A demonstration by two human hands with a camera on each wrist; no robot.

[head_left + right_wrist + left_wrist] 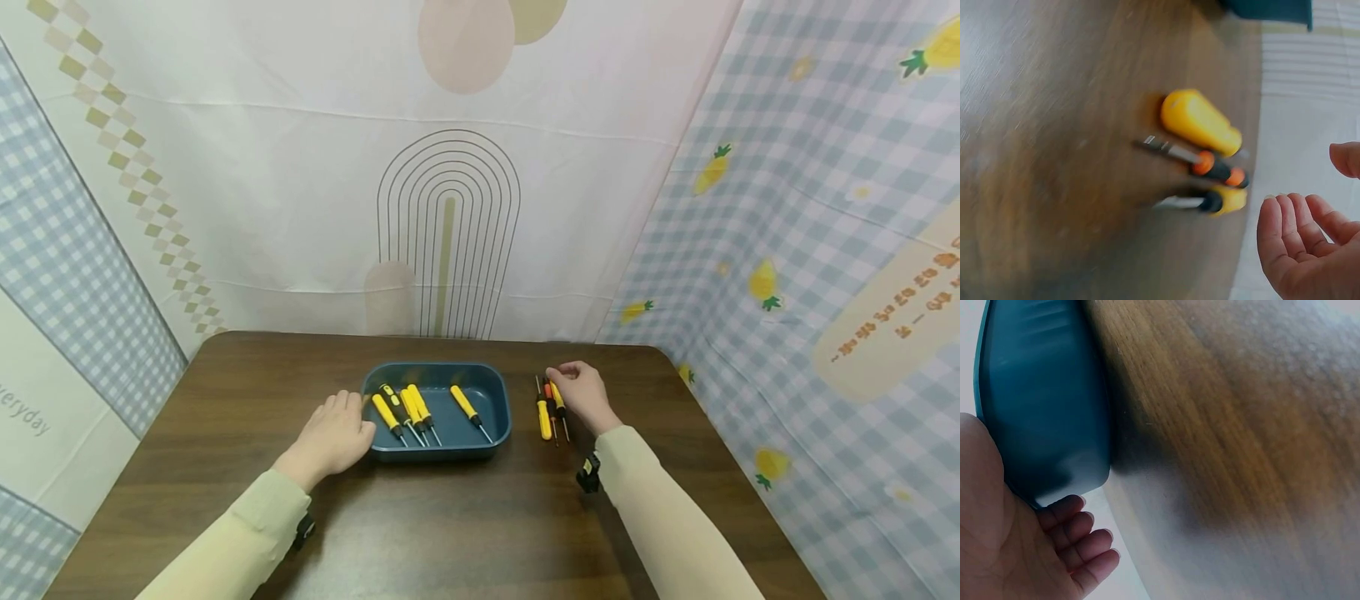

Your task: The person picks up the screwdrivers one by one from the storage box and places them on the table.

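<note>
A dark blue tray stands on the table with several yellow-and-black screwdrivers in it. My left hand holds the tray's left end; in the left wrist view its thumb lies along the rim and its fingers curl by the outer wall. Right of the tray lie three screwdrivers side by side: a yellow one, an orange-and-black one and a yellow-and-black one. Just over their far ends hovers my right hand, thumb and fingers apart in the right wrist view, with nothing between them.
The brown wooden table ends at a patterned cloth backdrop behind the tray. A checked cloth hangs along the right side. Each wrist wears a small black device.
</note>
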